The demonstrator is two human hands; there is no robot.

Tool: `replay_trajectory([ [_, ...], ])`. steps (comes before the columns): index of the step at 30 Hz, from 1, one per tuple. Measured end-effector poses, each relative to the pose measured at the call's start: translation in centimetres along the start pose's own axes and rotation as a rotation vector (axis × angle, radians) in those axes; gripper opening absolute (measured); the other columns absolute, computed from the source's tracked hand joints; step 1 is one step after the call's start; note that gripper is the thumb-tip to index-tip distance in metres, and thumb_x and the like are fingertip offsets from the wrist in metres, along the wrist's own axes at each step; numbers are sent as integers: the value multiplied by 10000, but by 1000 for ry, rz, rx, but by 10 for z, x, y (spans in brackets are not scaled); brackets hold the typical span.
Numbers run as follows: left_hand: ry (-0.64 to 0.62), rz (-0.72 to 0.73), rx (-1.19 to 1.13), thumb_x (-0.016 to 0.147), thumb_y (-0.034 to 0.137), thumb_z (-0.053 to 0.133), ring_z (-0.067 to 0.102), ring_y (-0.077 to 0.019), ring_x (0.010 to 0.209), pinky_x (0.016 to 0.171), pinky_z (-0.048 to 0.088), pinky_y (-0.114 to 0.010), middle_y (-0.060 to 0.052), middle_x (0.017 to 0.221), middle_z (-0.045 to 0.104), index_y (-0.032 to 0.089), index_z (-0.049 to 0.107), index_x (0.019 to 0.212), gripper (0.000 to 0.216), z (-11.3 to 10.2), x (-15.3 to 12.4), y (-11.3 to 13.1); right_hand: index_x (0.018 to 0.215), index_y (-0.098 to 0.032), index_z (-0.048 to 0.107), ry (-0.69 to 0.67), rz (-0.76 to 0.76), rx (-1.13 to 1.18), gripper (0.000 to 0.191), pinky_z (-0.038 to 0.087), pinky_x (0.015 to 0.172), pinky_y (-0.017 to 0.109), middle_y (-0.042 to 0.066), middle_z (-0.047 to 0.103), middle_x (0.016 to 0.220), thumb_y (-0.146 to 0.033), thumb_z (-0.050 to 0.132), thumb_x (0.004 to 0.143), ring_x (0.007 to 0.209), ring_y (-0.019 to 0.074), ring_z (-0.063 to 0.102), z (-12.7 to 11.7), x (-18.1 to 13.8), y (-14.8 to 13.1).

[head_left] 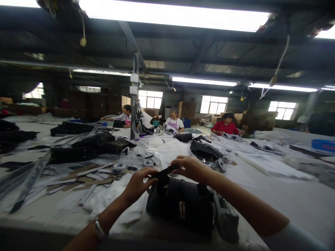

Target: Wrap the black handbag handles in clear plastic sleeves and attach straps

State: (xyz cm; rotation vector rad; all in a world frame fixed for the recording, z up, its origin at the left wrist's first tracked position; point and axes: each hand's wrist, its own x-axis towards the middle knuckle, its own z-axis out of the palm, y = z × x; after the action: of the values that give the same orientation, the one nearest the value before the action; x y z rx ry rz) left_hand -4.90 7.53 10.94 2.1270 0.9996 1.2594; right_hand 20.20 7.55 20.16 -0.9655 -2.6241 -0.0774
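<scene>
A black handbag (183, 205) with a gold clasp stands on the white table (288, 202) right in front of me. Both my hands work at its top. My left hand (138, 183) pinches the black strap (164, 172) at the bag's upper left, fingers closed. My right hand (190, 167) grips the other end of the same strap above the bag, fingers curled round it. A bracelet sits on my left wrist.
Piles of black bags (86, 146) and paper strips (86, 177) cover the table's left. Another black bag (204, 150) lies beyond my right hand. Rolls of tape (119, 168) sit nearby. Three seated people (174, 122) work at the far end.
</scene>
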Motion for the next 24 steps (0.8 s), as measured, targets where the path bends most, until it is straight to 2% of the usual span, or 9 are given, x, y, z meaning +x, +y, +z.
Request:
replay_trajectory([
  [3,2,-39,-12,809,321,693,674,-231,882,840,528,-362,-55,919,722,205,730,956,192,-12,1,5,1085,-213,680,15,-9,45,219,483,769,273,64,706,987,-334,613,915,875,191,667,-1,4,0],
  [7,-14,-83,-263,802,348,706,696,-211,848,766,550,-311,-48,896,734,182,676,1016,273,-24,21,37,1186,-227,650,30,-42,134,342,461,904,351,85,702,1127,-370,653,875,1025,238,637,-8,19,-16],
  [10,26,-15,-327,761,334,756,697,-207,853,785,549,-309,-45,897,737,176,669,991,292,-33,41,59,1083,-198,702,26,-32,382,301,482,823,326,60,736,982,-399,659,862,896,215,658,-17,33,-24],
  [11,104,23,-301,764,338,754,694,-205,862,808,545,-315,-47,906,736,174,673,977,280,-36,46,62,1009,-185,719,37,-10,484,270,486,783,308,45,736,909,-403,660,861,834,197,657,-19,36,-24],
  [15,654,89,-181,870,372,633,661,-197,953,924,501,-337,-53,977,709,184,646,986,221,-34,47,47,853,-152,713,160,151,909,276,479,773,302,31,722,794,-423,726,801,764,168,642,-18,41,-19],
  [17,745,61,-173,902,386,582,651,-204,971,932,497,-355,-55,987,691,191,621,995,220,-23,35,31,869,-155,690,231,196,1031,304,479,816,315,29,718,809,-448,727,795,788,162,647,-13,39,-17],
  [21,684,25,-176,920,393,548,598,-233,1119,1011,444,-401,-81,1142,654,202,592,1042,231,9,13,8,867,-184,614,359,221,1158,334,491,878,333,-5,677,808,-494,714,790,810,144,655,-5,35,-19],
  [22,616,21,-180,913,397,559,603,-238,1117,1003,451,-399,-84,1150,661,202,606,1051,244,16,11,7,862,-190,600,380,222,1187,331,495,877,331,-12,670,806,-490,719,786,806,139,654,-4,35,-20],
  [24,391,20,-195,883,404,605,653,-246,1042,931,506,-373,-81,1102,706,199,662,1051,271,26,13,8,865,-197,587,401,219,1227,318,502,868,321,-19,662,813,-471,728,786,806,132,649,-5,34,-23],
])
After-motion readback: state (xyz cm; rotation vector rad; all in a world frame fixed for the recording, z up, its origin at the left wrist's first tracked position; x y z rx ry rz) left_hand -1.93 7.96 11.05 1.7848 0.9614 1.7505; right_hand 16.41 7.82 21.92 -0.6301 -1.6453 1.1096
